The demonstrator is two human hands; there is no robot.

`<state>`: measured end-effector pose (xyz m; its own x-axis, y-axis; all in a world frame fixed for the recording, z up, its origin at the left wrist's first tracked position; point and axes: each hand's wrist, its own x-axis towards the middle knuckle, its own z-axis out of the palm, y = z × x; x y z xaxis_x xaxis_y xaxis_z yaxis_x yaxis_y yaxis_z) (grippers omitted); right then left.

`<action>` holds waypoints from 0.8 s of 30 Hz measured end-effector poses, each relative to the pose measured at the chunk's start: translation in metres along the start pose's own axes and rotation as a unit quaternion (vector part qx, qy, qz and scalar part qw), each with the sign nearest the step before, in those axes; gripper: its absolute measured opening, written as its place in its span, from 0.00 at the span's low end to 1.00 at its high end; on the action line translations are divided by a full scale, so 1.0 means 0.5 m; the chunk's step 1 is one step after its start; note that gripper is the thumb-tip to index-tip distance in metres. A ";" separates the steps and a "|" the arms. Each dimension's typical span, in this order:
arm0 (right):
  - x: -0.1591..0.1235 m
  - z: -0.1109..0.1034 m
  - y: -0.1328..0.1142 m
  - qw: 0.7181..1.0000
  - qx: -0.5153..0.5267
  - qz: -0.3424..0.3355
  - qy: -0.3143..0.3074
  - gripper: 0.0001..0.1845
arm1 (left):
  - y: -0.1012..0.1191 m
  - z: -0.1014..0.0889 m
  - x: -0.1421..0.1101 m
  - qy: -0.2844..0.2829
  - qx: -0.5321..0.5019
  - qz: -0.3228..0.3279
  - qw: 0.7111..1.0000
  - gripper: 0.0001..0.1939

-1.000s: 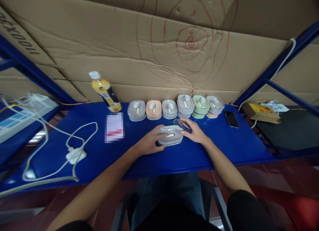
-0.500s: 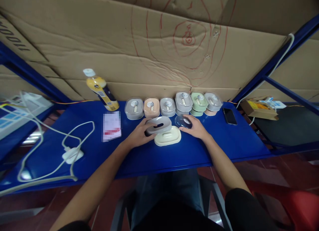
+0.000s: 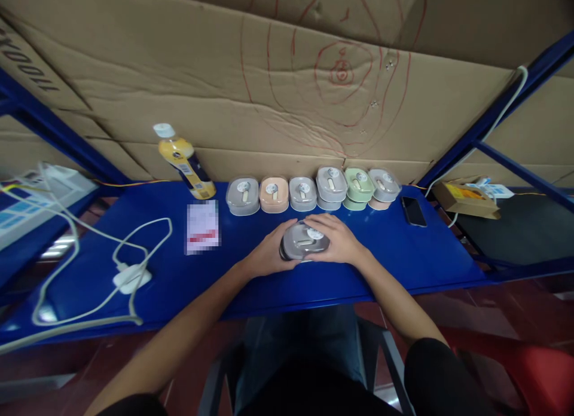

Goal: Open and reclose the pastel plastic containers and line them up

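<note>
A small grey plastic box (image 3: 304, 247) with a clear lid sits between my hands near the middle of the table. Through the lid a pale elongated piece shows, and a round white sticker is on top. My left hand (image 3: 269, 253) wraps around the box's left side. From the right, my right hand (image 3: 339, 239) is closed over the box, with fingers on the lid's far edge and the thumb at the near edge. Only a sliver of pale base shows below it. Behind my hands stands a row of similar lidded boxes, including a peach box (image 3: 274, 196) and a green box (image 3: 359, 186).
The blue table (image 3: 403, 260) carries a yellow bottle (image 3: 186, 165), a blurred-out card (image 3: 202, 228) and a white plug with cables (image 3: 133, 278) on the left. A phone (image 3: 413, 211) lies right. Cardboard (image 3: 179, 75) rises behind, and an open carton (image 3: 469, 198) stands far right.
My hands have come together. The clear lid from my right hand is now on the grey part from my left, over where the cream base lay; that base is now almost hidden.
</note>
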<state>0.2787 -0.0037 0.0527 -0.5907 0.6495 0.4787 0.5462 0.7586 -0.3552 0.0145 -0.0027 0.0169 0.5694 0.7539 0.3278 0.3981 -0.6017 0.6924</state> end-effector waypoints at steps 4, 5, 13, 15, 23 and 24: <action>0.018 0.020 -0.017 0.999 -0.023 -0.008 -0.035 0.51 | -0.010 0.004 -0.001 -0.001 -0.015 -0.009 1.000 0.54; 0.020 0.025 -0.019 0.999 -0.026 -0.009 -0.038 0.52 | -0.012 0.003 -0.001 -0.004 -0.019 -0.010 1.000 0.54; 0.018 0.039 -0.018 0.999 -0.023 0.003 -0.042 0.52 | -0.020 -0.004 0.002 -0.008 -0.023 -0.002 1.000 0.53; 0.018 0.040 -0.017 0.999 -0.023 0.007 -0.046 0.52 | -0.022 -0.005 0.003 -0.010 -0.023 0.005 1.000 0.53; 0.018 0.039 -0.026 0.994 -0.055 0.064 -0.067 0.52 | -0.032 -0.013 0.002 -0.020 -0.028 -0.004 0.999 0.52; 0.019 0.039 -0.028 0.994 -0.060 0.066 -0.070 0.52 | -0.034 -0.013 0.002 -0.020 -0.030 -0.004 0.999 0.52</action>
<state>0.2540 -0.0069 0.0467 -0.5822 0.7498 0.3146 0.6860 0.6606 -0.3051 0.0035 0.0098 0.0099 0.5950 0.7471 0.2965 0.3595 -0.5773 0.7332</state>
